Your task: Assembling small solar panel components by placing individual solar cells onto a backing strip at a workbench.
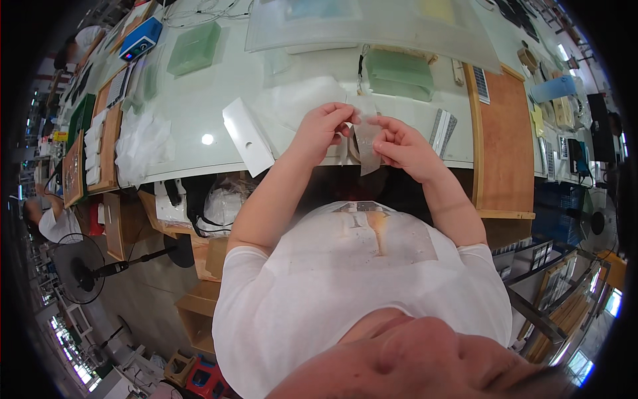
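Note:
Over the table's near edge, my left hand point(324, 128) is closed in a pinch at the upper left of a small translucent plastic sleeve point(366, 147). My right hand point(401, 146) has its thumb and fingers closed on the sleeve's right side. The sleeve hangs down between both hands; whether anything is inside cannot be made out. To the left of my left hand lies a long white box point(247, 136) with a round hole. A stack of pale green translucent sheets point(399, 74) lies beyond my right hand. Some silver-grey strips point(441, 132) lie right of it.
A wooden drawer unit point(506, 143) borders the right. A frosted translucent panel point(372, 26) spans the far side. Another green stack point(194, 50), a blue box-shaped device point(141, 38) and crumpled white film point(141, 143) are at left. A floor fan point(80, 269) stands lower left.

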### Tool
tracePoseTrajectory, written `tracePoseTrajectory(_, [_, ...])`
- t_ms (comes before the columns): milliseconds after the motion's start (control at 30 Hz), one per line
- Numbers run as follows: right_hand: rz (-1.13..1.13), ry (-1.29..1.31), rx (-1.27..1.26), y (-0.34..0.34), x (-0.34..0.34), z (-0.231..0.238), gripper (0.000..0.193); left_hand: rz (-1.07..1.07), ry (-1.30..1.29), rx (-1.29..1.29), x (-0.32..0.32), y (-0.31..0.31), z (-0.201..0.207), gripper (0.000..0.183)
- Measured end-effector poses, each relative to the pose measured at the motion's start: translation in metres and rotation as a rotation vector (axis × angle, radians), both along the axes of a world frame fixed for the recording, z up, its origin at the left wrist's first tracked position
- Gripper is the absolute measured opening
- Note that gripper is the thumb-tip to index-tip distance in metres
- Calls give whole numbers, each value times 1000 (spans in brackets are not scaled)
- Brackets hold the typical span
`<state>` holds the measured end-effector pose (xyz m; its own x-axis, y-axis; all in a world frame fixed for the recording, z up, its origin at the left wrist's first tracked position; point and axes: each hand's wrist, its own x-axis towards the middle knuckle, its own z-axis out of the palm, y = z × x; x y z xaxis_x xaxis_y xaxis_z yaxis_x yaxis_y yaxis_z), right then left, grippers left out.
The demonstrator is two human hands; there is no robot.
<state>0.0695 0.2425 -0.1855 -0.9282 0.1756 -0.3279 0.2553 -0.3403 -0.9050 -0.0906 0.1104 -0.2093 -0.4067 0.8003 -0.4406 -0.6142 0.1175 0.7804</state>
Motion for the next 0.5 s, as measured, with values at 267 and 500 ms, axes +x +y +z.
tracePoseTrajectory(267, [-188,-101,66,7,14,-10,46,104,653,-77,7,19,-8,22])
tracePoseTrajectory(500, [-307,-154,252,12,21,-36,48,76,938,-190,3,27,-33,22])
